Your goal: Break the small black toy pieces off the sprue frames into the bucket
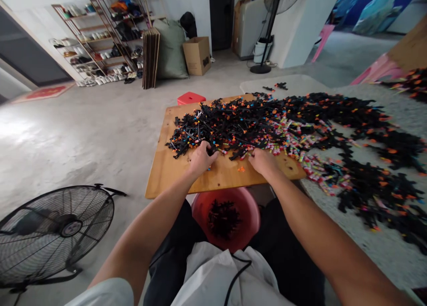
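Note:
A broad heap of small black plastic pieces (220,123), shaped like toy guns with orange and blue bits, covers the far part of a wooden board (160,172). At the heap's near left edge is my left hand (200,159), its fingers curled in, with something dark between thumb and forefinger that I cannot make out. My right hand (264,163) is closed at the near edge, thumb and fingers pinched together; what they hold is too small to tell. A loose orange piece (241,169) lies between the hands. Brightly printed small tubes (290,137) are mixed in on the right.
Below the board's edge, between my knees, stands a red basin (251,212) with black pieces in it. A speckled table (383,248) with more piles is on the right. A black fan (70,228) stands at left, a red stool (191,98) behind the board.

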`<state>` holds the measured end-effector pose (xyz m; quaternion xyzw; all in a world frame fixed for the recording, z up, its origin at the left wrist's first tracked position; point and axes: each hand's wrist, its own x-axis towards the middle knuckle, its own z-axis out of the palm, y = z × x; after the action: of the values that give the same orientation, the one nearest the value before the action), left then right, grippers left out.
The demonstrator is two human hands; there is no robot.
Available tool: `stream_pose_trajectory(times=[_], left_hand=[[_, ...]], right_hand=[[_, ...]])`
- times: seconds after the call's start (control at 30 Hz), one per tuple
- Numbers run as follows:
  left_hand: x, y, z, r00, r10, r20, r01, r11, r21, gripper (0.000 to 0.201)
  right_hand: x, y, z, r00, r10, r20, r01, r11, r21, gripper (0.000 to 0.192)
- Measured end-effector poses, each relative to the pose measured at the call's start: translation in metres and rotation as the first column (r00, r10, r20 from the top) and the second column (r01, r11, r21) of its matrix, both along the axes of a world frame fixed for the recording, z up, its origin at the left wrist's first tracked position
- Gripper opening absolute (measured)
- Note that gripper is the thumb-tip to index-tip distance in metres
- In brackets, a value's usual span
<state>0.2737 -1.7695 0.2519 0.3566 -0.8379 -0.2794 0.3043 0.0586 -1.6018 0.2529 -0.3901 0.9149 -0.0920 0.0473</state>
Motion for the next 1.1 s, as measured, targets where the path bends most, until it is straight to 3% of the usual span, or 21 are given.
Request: stream_pose_trajectory(times=[0.1, 0.2, 0.23, 0.3, 0.37, 0.43, 0.57, 0.73, 0.87, 0.97, 1.1], left_hand=[[-0.002, 0.011, 0.004, 0.941, 0.135, -0.309, -0.016, 0.934, 0.358, 0.04], [-0.005, 0.023, 0.011, 0.803, 0.265, -0.534, 0.151, 0.776, 0.612, 0.047], [-0.007, 0.028, 0.013, 0.765, 0.286, -0.578, 0.23, 0.716, 0.659, 0.047], [-0.011, 0.04, 0.017, 0.708, 0.309, -0.635, 0.36, 0.616, 0.701, 0.047], [-0.015, 0.053, 0.019, 0.661, 0.328, -0.675, 0.435, 0.565, 0.701, 0.048], [-0.02, 0.065, 0.02, 0.628, 0.348, -0.696, 0.463, 0.552, 0.694, 0.046], [-0.025, 0.079, 0.023, 0.607, 0.394, -0.69, 0.417, 0.582, 0.699, 0.04], [-0.024, 0.081, 0.027, 0.613, 0.408, -0.677, 0.344, 0.634, 0.693, 0.039], [-0.026, 0.08, 0.028, 0.61, 0.417, -0.674, 0.34, 0.631, 0.698, 0.04], [-0.027, 0.08, 0.028, 0.603, 0.434, -0.669, 0.338, 0.621, 0.707, 0.039], [-0.028, 0.082, 0.029, 0.605, 0.428, -0.672, 0.346, 0.619, 0.705, 0.038]], right_hand=[[0.003, 0.007, 0.0, 0.996, -0.028, 0.081, 0.038, 0.993, -0.115, 0.016], [0.026, 0.018, 0.0, 0.928, 0.0, 0.372, 0.16, 0.903, -0.398, 0.013], [0.039, 0.022, 0.0, 0.858, 0.078, 0.507, 0.21, 0.849, -0.485, 0.014], [0.071, 0.028, -0.001, 0.628, 0.312, 0.713, 0.318, 0.734, -0.601, 0.021], [0.102, 0.032, -0.001, 0.428, 0.492, 0.758, 0.416, 0.638, -0.648, 0.028], [0.126, 0.033, -0.001, 0.343, 0.575, 0.743, 0.489, 0.567, -0.663, 0.03], [0.145, 0.033, -0.001, 0.312, 0.614, 0.725, 0.569, 0.491, -0.66, 0.031], [0.142, 0.036, -0.004, 0.342, 0.62, 0.706, 0.546, 0.48, -0.687, 0.032], [0.142, 0.039, -0.005, 0.411, 0.597, 0.689, 0.497, 0.486, -0.718, 0.031], [0.142, 0.039, -0.006, 0.448, 0.562, 0.695, 0.543, 0.447, -0.711, 0.032], [0.141, 0.039, -0.007, 0.431, 0.563, 0.705, 0.57, 0.436, -0.696, 0.033]])
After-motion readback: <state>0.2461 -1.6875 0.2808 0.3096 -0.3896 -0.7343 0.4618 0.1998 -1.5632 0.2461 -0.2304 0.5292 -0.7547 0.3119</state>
